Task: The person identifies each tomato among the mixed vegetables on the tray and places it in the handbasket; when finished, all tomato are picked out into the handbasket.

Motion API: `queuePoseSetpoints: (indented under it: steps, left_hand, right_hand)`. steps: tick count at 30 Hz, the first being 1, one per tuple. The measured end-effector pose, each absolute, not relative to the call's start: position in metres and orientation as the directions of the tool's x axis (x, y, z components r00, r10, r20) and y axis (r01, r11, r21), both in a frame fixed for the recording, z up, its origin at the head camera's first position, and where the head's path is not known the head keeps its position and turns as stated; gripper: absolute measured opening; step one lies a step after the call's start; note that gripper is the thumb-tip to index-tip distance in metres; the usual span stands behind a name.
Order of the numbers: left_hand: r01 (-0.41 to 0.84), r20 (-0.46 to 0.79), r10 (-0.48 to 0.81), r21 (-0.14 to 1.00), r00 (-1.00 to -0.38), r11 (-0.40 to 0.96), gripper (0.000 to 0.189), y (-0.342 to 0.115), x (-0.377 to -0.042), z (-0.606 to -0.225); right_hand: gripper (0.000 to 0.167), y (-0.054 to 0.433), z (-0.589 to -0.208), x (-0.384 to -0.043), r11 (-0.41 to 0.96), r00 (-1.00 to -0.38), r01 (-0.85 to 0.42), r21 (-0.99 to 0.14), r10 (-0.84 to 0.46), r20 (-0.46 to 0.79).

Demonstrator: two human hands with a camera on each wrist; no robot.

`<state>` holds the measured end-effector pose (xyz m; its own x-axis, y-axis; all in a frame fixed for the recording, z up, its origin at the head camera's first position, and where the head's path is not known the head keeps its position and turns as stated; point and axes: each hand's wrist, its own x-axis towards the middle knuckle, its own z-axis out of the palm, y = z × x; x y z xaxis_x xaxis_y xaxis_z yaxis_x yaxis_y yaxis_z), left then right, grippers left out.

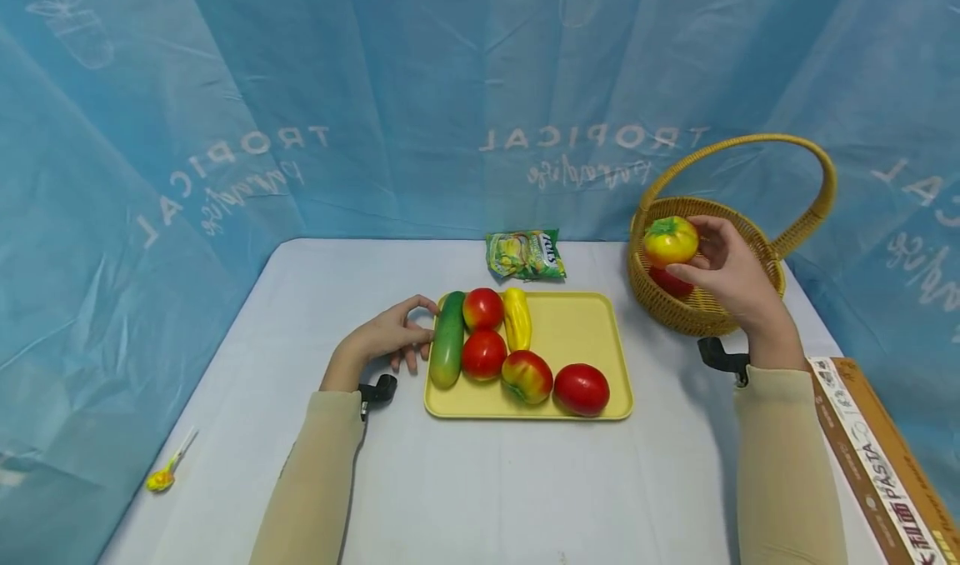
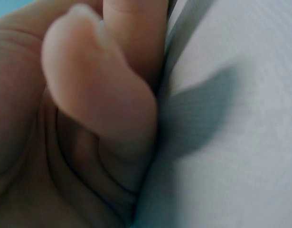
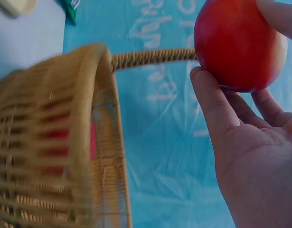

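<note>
A round yellow-and-red fruit with a green top (image 1: 671,242) is held in my right hand (image 1: 731,269), over the mouth of the wicker basket (image 1: 678,313). The right wrist view shows its red side (image 3: 238,47) between thumb and fingers. A red fruit (image 1: 670,282) lies inside the basket. My left hand (image 1: 390,333) rests at the left edge of the yellow tray (image 1: 581,323), fingertips beside the green cucumber (image 1: 447,340). Its fingers (image 2: 98,90) look loosely bent, with nothing visible among them; whether they touch the cucumber cannot be told.
On the tray lie a banana (image 1: 517,319), a dark red oval fruit (image 1: 582,389), a red-yellow fruit (image 1: 527,376) and two round red fruits (image 1: 483,354). Behind it is a green snack bag (image 1: 525,254). A lollipop (image 1: 168,465) lies left; long boxes (image 1: 892,473) lie right.
</note>
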<state>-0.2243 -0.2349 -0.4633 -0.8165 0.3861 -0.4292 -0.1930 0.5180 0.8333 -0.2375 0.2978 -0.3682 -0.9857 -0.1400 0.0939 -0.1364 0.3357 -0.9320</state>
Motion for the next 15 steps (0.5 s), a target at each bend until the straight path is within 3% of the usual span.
queuePoseSetpoints:
  steps: [15]
  left_hand:
    - [-0.184,-0.424,0.392,0.834,-0.816,0.520,0.045,-0.234,-0.225,-0.462]
  right_hand:
    - [0.089,0.322,-0.392,-0.253,0.367,-0.997,0.029,-0.930,0.077,-0.001]
